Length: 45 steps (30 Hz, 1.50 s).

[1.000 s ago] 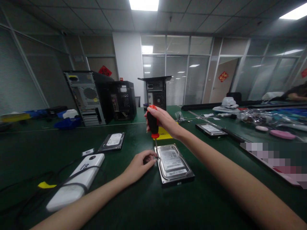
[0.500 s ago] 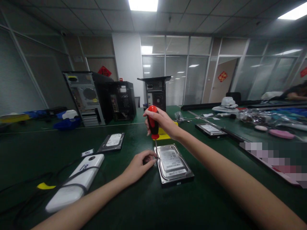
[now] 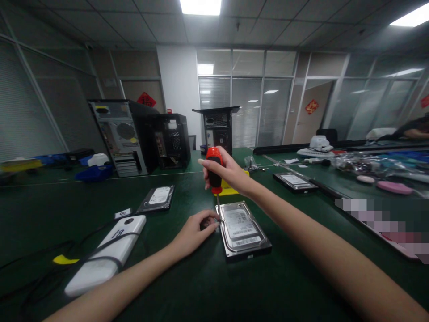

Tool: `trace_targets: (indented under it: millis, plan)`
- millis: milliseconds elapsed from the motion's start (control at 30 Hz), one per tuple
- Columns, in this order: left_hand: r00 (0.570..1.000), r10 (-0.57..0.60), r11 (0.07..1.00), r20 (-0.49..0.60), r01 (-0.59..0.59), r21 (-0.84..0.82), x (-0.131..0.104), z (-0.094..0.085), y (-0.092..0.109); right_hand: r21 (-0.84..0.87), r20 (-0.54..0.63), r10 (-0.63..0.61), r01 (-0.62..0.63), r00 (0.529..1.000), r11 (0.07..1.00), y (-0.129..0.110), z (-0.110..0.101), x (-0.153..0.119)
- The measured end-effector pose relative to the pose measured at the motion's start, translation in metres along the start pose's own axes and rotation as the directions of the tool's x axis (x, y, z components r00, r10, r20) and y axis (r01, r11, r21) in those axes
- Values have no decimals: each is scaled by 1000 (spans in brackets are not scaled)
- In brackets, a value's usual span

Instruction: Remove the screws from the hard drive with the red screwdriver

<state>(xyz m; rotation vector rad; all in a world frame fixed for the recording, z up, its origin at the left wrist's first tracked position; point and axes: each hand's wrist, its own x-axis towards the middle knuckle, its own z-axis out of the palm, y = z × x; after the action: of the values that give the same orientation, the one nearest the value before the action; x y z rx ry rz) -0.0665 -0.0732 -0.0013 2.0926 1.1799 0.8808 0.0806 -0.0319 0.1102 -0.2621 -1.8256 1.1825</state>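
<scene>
My right hand (image 3: 224,169) is wrapped round the red and black handle of a screwdriver (image 3: 214,172). The tool stands nearly upright, its shaft pointing down to the left edge of a hard drive (image 3: 246,243). That drive lies flat on the green table, its label side up. Beside the same edge, my left hand (image 3: 197,230) has its fingers curled in, thumb and fingertips close to the screwdriver's tip. Whatever is between those fingertips is too small to make out. The tip itself is partly hidden by them.
Other hard drives lie at left (image 3: 157,198) and right (image 3: 295,181). A white power bank (image 3: 107,255) wrapped in black cable is near my left forearm. A yellow object (image 3: 231,187) sits behind my right hand. Computer cases (image 3: 217,129) stand at the back. Far right, a person's arm (image 3: 414,133) shows.
My right hand's grip on the screwdriver handle has shifted slightly, with the thumb now lying across the handle. The left hand and the hard drive stay in place.
</scene>
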Motion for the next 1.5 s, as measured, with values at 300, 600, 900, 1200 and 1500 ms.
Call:
trace_targets:
  millis: [300,600,900,1200,1500]
  plan:
    - [1000,3,1000,0,-3,15,0,0,-1,17,-58,78,-77,995,997,4,-2,6]
    - [1000,-8,1000,4,8,19,0,0,1,59,-65,37,-33,997,998,0,0,4]
    - [1000,-14,999,9,14,28,-1,-1,3,58,-55,78,-74,995,996,-1,5,4]
    - [1000,-10,1000,5,10,20,1,-1,3,65,-138,151,-143,979,988,-2,0,6]
    - [1000,-8,1000,6,8,28,0,0,2,12,-87,52,-51,995,999,0,-2,4]
